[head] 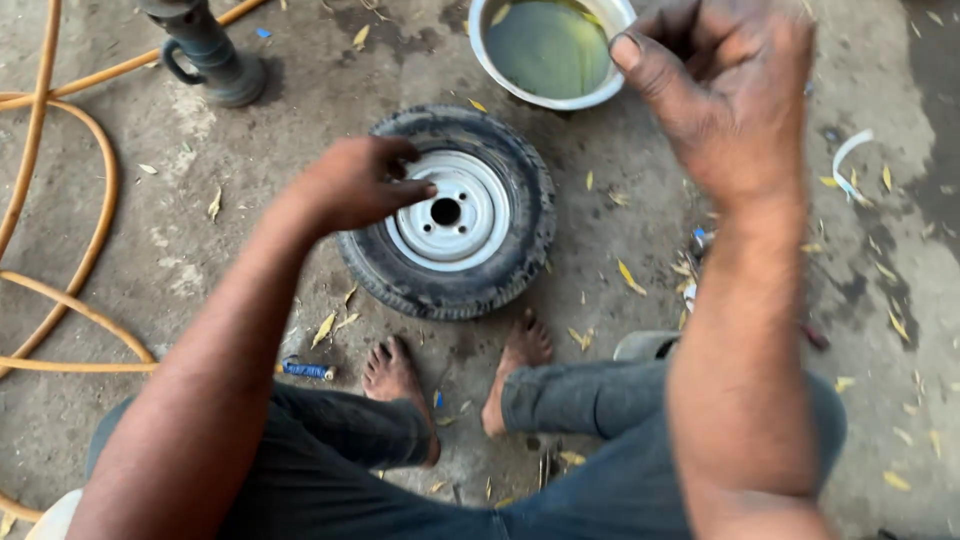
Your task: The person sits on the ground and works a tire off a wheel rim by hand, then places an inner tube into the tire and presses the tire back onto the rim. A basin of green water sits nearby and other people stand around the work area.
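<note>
On the concrete floor (200,240) just ahead of the person's bare feet (395,372) lies a small wheel (447,212), flat on its side: a black rubber tyre (520,245) around a pale grey steel rim (462,212) with a centre hole and bolt holes. It looks fairly heavy for its size and stiff; the tread is dusty and knobbly, so it should not slip readily, and nothing about it seems fragile. Good places to take hold would be the outer tread on both sides, or fingers hooked under the rim's edge; the rim face itself is smooth and would offer less purchase

The left hand (355,183) hangs over the near-left part of the wheel, fingers curled loosely with the fingertips at the rim's left edge, seemingly touching it, gripping nothing that can be seen. The right hand (725,85) is raised closer to the camera and blurred, off to the right and well apart from the wheel, fingers bent inward; whether it holds anything I cannot tell

Beyond the wheel sits a white basin of greenish water (550,50). An orange hose (70,290) loops at the left, near a dark metal tool base (215,60). Dry leaves lie scattered about
</note>
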Available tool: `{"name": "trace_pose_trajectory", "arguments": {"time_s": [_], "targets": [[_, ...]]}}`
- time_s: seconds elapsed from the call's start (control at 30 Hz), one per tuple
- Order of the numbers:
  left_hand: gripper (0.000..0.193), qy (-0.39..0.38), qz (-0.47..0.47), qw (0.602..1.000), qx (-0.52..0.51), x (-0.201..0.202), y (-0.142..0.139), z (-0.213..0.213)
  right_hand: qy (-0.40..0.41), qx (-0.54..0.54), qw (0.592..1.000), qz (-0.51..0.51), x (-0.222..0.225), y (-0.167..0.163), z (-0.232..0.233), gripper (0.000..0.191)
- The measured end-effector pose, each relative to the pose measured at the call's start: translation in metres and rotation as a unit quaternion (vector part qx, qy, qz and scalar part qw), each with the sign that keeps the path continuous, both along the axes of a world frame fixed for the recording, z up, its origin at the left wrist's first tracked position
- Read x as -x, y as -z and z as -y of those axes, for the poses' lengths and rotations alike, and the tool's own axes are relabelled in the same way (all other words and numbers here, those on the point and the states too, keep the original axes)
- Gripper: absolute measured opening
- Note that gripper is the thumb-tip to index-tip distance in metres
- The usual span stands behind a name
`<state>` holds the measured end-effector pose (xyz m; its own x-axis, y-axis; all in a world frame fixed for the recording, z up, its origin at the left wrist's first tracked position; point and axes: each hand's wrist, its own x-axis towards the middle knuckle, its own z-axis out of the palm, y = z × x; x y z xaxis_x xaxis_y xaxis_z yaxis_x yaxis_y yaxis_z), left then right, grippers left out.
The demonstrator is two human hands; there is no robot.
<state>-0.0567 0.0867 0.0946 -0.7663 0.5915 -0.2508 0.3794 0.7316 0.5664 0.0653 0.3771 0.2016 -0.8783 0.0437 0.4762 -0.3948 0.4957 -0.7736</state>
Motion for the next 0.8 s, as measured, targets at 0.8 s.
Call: {"name": "trace_pose_trajectory", "arguments": {"time_s": [0.8], "targets": [[0.04, -0.549, -0.262, 0.785, -0.117, -0.321, -0.013, 0.265, -0.073, -0.08, 0.986, 0.124, 0.004, 0.162, -0.064, 0.036]]}}
